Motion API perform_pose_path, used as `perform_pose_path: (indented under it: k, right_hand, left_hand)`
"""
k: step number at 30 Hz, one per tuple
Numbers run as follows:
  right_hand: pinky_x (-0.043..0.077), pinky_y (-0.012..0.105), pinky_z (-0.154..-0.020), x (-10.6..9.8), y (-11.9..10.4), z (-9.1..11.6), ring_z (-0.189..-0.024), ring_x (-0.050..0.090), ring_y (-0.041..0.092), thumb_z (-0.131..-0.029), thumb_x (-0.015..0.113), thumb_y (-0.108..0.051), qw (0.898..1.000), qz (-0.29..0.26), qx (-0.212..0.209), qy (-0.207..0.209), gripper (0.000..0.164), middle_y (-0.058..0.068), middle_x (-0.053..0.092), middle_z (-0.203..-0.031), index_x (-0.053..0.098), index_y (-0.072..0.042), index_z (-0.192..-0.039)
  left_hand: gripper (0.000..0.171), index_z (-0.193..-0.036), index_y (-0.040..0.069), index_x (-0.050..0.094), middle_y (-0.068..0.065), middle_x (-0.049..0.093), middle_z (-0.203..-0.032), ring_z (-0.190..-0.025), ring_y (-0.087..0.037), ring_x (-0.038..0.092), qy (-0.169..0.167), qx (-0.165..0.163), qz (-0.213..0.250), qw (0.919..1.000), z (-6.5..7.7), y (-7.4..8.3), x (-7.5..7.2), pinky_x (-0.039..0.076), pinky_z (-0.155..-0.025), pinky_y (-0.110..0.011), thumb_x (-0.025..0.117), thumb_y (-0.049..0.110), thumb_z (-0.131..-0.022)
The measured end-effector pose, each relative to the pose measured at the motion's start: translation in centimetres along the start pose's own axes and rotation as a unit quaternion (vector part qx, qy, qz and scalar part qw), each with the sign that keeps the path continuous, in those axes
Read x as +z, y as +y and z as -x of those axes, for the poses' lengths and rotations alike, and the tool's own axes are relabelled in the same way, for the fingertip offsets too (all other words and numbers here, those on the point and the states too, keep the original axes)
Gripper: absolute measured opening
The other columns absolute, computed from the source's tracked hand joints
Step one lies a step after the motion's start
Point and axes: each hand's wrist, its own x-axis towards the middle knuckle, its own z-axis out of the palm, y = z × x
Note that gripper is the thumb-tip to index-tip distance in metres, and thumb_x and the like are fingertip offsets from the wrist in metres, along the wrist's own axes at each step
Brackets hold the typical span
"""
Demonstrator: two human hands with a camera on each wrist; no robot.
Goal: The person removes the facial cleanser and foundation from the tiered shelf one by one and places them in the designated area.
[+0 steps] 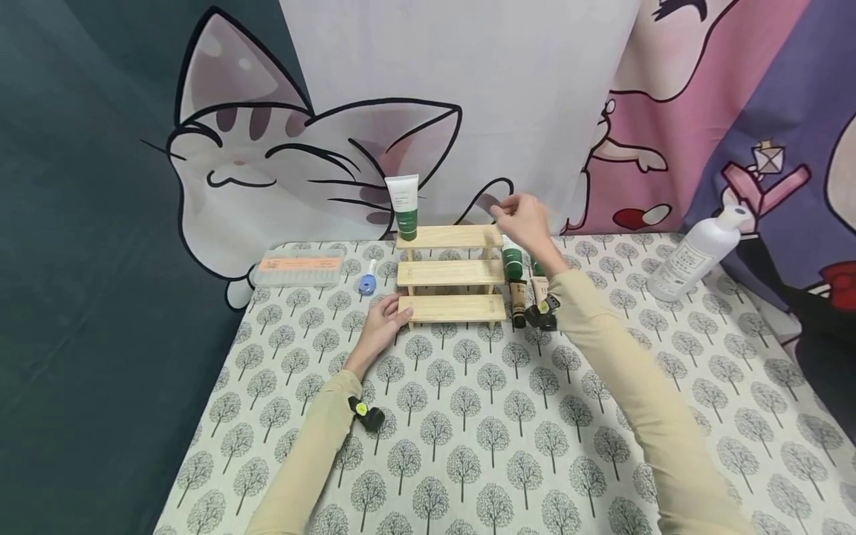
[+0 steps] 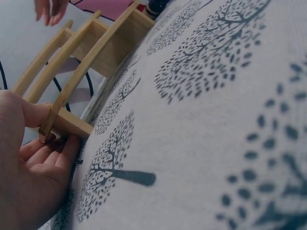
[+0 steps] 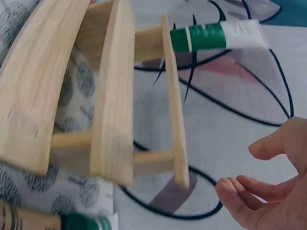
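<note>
Left hand (image 1: 383, 325): lower centre-left of the head view, thumb and fingers pinching the left end of the bottom step of the three-tier wooden riser (image 1: 449, 275), apparently to steady it; the left wrist view shows the thumb above and fingers (image 2: 53, 153) below the board's corner.

Right hand (image 1: 524, 219): raised just right of the riser's top step, fingers loosely curled and parted, holding nothing; it appears free, hovering near the shelf edge.

Wooden riser: centre of the table, steps facing the person.

White-and-green tube (image 1: 403, 207): upright on its cap at the left end of the top step.

Further tubes (image 1: 518, 279): green-capped and brown, lying just right of the riser, partly hidden by the right forearm.

White bottle (image 1: 695, 255): tilted, right side of the table, well apart.

Clear flat box (image 1: 299, 269) with orange contents and small blue item (image 1: 368, 283): left of the riser.

Tree-print tablecloth (image 1: 468, 431): covers the table.
</note>
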Motion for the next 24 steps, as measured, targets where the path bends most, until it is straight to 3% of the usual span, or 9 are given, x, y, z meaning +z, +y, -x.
perform_pose_path:
  k: [9,24]
  right_hand:
    - [0.055,0.041,-0.099,2.0,-3.1,0.2,-0.109,0.065,0.031,-0.100,0.061,-0.023,0.999,-0.001,-0.027,-0.022,0.038,0.020,0.069,-0.120,0.062,0.004,-0.126]
    - [0.055,0.037,-0.100,5.7,-5.6,0.3,-0.111,0.065,0.028,-0.097,0.065,-0.028,0.998,-0.012,-0.047,-0.042,0.044,0.016,0.069,-0.120,0.059,0.003,-0.128]
  left_hand:
    - [0.060,-0.151,-0.004,0.039,-0.028,0.047,-0.151,-0.137,-0.040,0.052,0.007,0.001,-0.002,1.0000,0.0,-0.2,0.0,0.046,-0.115,-0.040,0.064,0.008,-0.097]
    - [0.062,-0.152,-0.001,0.038,-0.026,0.048,-0.151,-0.137,-0.039,0.053,-0.001,-0.004,-0.005,1.0000,0.3,0.2,-0.1,0.045,-0.116,-0.042,0.064,0.011,-0.098]
